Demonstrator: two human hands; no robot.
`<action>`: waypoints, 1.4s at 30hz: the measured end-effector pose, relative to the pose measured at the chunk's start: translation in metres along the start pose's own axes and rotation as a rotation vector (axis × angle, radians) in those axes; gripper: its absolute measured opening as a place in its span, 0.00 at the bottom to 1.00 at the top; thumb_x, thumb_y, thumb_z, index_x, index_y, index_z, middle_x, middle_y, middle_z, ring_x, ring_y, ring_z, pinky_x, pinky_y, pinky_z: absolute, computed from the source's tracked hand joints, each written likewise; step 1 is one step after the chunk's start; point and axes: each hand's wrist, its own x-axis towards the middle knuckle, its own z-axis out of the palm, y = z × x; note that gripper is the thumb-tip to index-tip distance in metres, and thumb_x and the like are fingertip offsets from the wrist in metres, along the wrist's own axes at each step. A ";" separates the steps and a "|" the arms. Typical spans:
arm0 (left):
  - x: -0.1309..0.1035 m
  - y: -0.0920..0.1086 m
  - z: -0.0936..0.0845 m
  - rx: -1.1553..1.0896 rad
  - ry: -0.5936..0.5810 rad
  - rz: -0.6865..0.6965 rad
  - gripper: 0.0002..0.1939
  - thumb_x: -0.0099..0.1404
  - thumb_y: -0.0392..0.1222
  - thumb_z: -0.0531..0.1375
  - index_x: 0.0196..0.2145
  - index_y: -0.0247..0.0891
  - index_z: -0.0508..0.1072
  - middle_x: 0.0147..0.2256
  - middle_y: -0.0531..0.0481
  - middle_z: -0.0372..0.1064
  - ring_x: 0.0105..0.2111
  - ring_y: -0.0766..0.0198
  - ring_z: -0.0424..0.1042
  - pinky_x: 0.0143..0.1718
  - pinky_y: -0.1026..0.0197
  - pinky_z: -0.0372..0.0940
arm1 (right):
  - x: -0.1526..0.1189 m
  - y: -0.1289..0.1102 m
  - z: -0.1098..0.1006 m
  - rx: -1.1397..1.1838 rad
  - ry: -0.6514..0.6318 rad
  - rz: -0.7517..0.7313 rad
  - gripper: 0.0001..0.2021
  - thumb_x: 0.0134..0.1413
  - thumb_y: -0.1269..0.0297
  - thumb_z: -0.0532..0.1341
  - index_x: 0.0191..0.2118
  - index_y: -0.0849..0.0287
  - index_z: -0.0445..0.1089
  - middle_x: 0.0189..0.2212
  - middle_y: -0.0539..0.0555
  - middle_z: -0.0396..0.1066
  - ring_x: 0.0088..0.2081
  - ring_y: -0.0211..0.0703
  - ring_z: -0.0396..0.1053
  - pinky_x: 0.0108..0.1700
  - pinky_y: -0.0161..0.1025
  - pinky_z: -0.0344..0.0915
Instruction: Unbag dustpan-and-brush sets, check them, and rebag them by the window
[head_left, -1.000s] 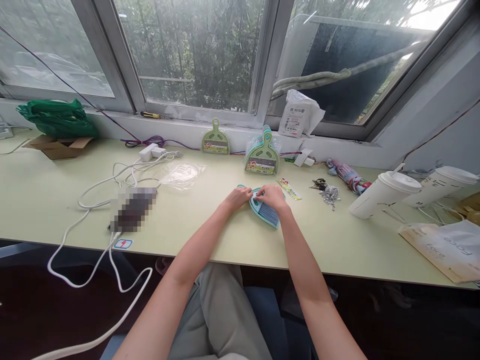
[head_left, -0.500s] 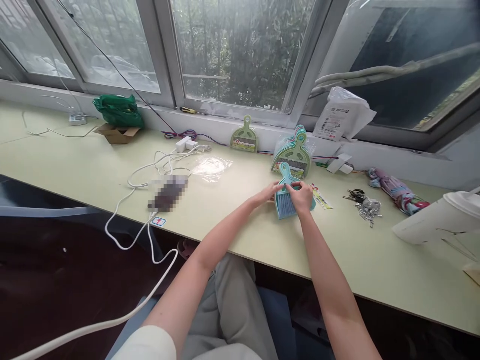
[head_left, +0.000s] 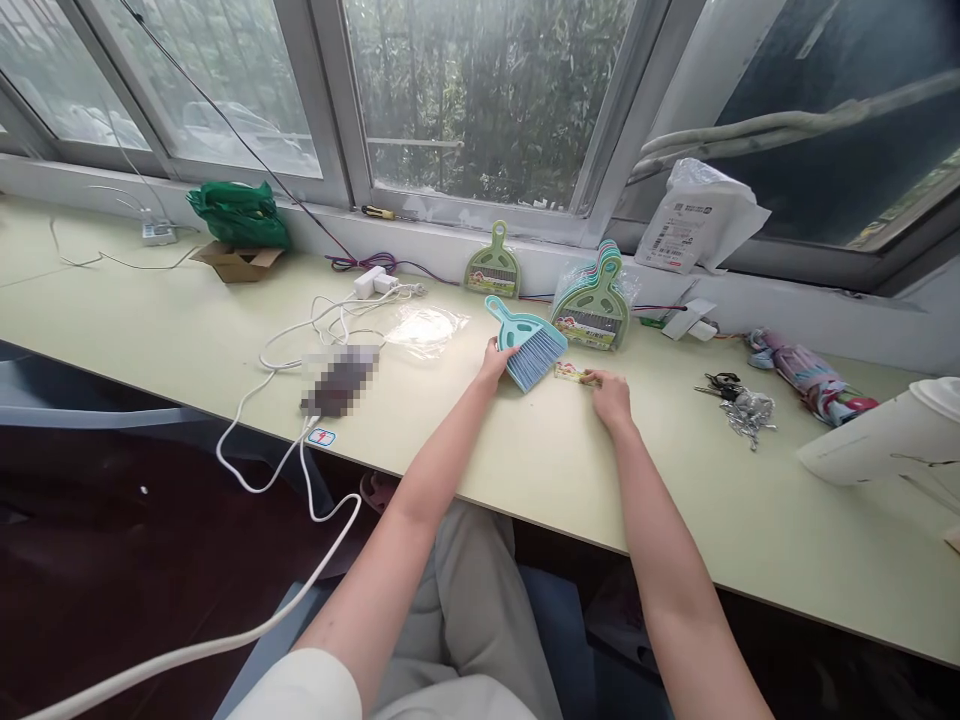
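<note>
A light blue dustpan and brush set (head_left: 527, 342) is tilted over the table, its handle toward the upper left and its bristles to the lower right. My left hand (head_left: 495, 362) is closed on its lower left edge. To the right, my right hand (head_left: 611, 397) pinches a small printed label card (head_left: 571, 373) at its right end, just above the tabletop. Behind my hands stands a row of green, pink and blue dustpan sets (head_left: 592, 312) in clear wrapping. A single green dustpan set (head_left: 493, 272) leans on the wall to its left.
Keys (head_left: 739, 400), a folded umbrella (head_left: 814, 380) and a white cup (head_left: 877, 440) lie on the right. A clear plastic wrapper (head_left: 426, 330), white cables (head_left: 262, 365) and a blurred dark device (head_left: 341, 380) are on the left, with a cardboard box (head_left: 236, 262) farther back.
My left hand has moved left with the blue dustpan set, which has turned so its handle points left. My right hand has let go of the set and taken hold of the label card.
</note>
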 end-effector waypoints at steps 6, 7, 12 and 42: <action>0.001 0.002 -0.005 -0.053 0.064 -0.016 0.24 0.56 0.39 0.63 0.49 0.42 0.60 0.50 0.44 0.65 0.49 0.58 0.68 0.46 0.57 0.65 | -0.004 -0.021 0.009 -0.029 -0.070 0.019 0.20 0.58 0.62 0.54 0.54 0.61 0.67 0.59 0.63 0.60 0.62 0.56 0.54 0.62 0.60 0.42; 0.001 0.001 -0.005 -0.047 0.058 -0.016 0.24 0.56 0.39 0.63 0.49 0.42 0.60 0.50 0.44 0.65 0.49 0.58 0.68 0.46 0.57 0.65 | -0.004 -0.021 0.009 -0.026 -0.103 0.021 0.20 0.59 0.62 0.53 0.55 0.62 0.66 0.60 0.63 0.59 0.63 0.56 0.53 0.62 0.60 0.42; 0.004 -0.003 -0.002 -0.008 0.028 0.033 0.23 0.55 0.36 0.63 0.47 0.40 0.61 0.49 0.43 0.67 0.48 0.58 0.68 0.48 0.57 0.64 | -0.002 -0.018 0.010 0.019 -0.150 0.057 0.19 0.59 0.71 0.51 0.53 0.60 0.69 0.62 0.61 0.56 0.65 0.53 0.49 0.64 0.57 0.42; -0.017 0.003 0.012 0.026 -0.223 -0.029 0.28 0.48 0.41 0.69 0.45 0.40 0.62 0.43 0.45 0.71 0.40 0.58 0.73 0.40 0.57 0.70 | -0.024 -0.088 0.005 0.103 -0.161 -0.245 0.27 0.63 0.46 0.44 0.65 0.45 0.49 0.68 0.52 0.41 0.68 0.53 0.33 0.59 0.71 0.19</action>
